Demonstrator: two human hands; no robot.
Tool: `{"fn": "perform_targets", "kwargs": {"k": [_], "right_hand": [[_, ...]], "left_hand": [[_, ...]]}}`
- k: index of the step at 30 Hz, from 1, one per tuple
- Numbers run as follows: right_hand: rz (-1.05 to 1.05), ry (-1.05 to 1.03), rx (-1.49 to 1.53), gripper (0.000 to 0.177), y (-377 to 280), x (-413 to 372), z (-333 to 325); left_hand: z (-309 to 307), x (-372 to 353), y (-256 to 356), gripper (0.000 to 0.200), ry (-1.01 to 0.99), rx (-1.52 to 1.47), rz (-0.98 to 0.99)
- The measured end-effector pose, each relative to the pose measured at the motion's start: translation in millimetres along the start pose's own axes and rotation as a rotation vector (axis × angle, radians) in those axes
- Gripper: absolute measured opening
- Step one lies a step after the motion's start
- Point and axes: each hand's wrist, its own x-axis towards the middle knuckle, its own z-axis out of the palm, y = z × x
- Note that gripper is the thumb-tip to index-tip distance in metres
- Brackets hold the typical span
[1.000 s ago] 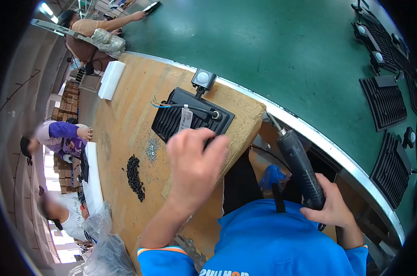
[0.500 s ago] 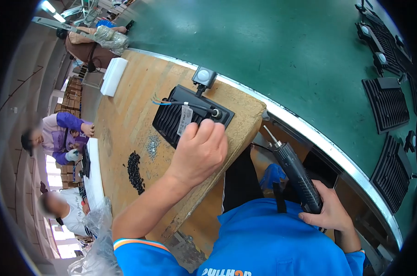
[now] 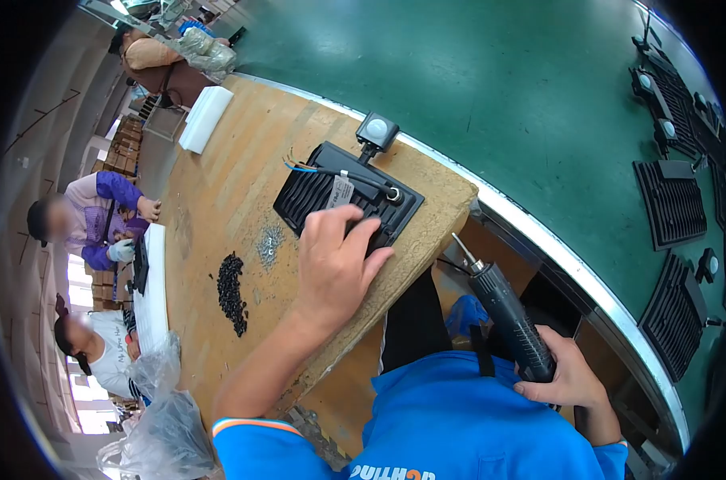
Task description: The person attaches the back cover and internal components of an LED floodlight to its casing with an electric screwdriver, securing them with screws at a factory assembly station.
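Observation:
On the tabletop lies a black finned floodlight [image 3: 299, 196] with a square sensor head [image 3: 377, 130]. A black cable [image 3: 355, 178] with bare coloured wire ends and a white label runs across its back. My left hand [image 3: 335, 260] rests over the near edge of the floodlight, its fingers apart and nothing visible in them. Off the table's edge, my right hand [image 3: 569, 370] is closed around a black electric screwdriver [image 3: 511, 320], whose bit points up and away from me. Black screws [image 3: 233, 294] and small silver screws [image 3: 268, 244] lie in piles left of the floodlight.
Several more floodlights [image 3: 671, 204] lie on the green surface [image 3: 491, 88] at right, beyond a metal rail. White foam blocks [image 3: 205, 120] stand on the table's far edge. Co-workers sit and stand at left, near a clear plastic bag [image 3: 167, 424].
My left hand has gone from bunched fingers near the cable's fitting to spread fingers lower on the floodlight. The screwdriver stays in my right hand. The view has shifted slightly.

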Motion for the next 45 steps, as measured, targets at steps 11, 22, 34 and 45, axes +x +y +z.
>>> {"fn": "perform_targets", "kwargs": {"k": [11,22,34,45], "right_hand": [[0.015,-0.078,-0.044,0.067,-13,11,4],[0.119,-0.182,-0.141,0.071,-40,32,-4],[0.237,-0.223,-0.162,0.072,-55,41,-8],[0.303,-0.09,-0.027,0.075,-34,34,-4]], "left_hand": [[18,-19,5,0.026,0.19,-0.132,-0.117],[21,-23,-2,0.024,0.222,-0.369,-0.213],[19,-25,-7,0.022,0.193,-0.371,-0.148],[31,-32,-7,0.019,0.241,-0.36,-0.157]]}}
